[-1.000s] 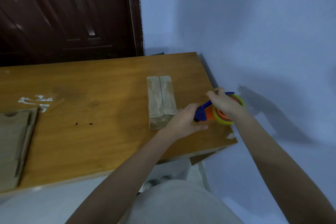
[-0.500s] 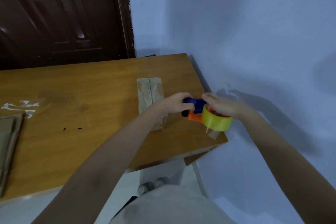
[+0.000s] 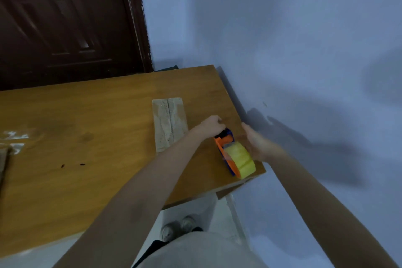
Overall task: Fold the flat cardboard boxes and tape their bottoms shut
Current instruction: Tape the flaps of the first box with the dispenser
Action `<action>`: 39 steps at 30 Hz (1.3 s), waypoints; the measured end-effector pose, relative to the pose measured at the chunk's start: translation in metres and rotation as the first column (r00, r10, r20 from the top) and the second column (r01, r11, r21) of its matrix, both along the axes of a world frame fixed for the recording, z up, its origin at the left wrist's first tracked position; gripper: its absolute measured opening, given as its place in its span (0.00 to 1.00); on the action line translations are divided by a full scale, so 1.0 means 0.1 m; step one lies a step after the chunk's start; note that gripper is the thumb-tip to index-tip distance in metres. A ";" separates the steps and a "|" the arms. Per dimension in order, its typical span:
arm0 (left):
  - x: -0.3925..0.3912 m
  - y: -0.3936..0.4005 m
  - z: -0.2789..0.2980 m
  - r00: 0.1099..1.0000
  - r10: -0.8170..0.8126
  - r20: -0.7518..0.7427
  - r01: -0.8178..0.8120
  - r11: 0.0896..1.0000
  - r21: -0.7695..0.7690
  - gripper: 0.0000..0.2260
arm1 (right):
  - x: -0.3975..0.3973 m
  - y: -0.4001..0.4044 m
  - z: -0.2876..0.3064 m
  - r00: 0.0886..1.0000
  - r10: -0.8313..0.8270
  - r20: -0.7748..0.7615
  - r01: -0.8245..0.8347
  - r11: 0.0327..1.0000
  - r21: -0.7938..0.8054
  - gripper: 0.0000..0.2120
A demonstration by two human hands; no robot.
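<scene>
Box point(image 3: 169, 124) lies taped mid-worktop point(image 3: 87, 137). Left hand point(image 3: 212, 125) grips the dispenser point(image 3: 233, 154) handle at the near right corner; right hand point(image 3: 254, 141) rests against it, grasp unclear. More flat cardboard point(image 3: 3, 165) waits far left.

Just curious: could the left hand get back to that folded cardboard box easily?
Probably yes. The left hand grips the tape dispenser right beside the cardboard box, with bare table and nothing between them.
</scene>
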State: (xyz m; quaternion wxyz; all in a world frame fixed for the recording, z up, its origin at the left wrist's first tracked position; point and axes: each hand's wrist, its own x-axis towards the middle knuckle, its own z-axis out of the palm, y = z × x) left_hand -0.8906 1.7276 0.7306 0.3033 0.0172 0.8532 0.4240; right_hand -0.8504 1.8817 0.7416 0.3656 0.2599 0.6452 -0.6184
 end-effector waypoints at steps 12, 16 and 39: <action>0.07 0.02 -0.14 0.992 0.125 -0.007 -0.125 0.992 0.011 0.13 | -0.20 -0.25 -0.14 0.990 -0.104 0.095 0.098 0.993 0.061 0.32; 0.08 -0.04 0.02 0.988 0.113 -0.108 -0.110 0.993 0.035 0.12 | -0.29 -0.21 -0.20 0.986 -0.143 0.083 0.139 0.989 0.052 0.30; 1.34 -1.47 -0.33 0.700 0.713 -0.038 -0.675 0.677 0.294 0.20 | 0.54 -0.98 -0.22 0.597 0.502 -0.627 -0.163 0.840 0.517 0.20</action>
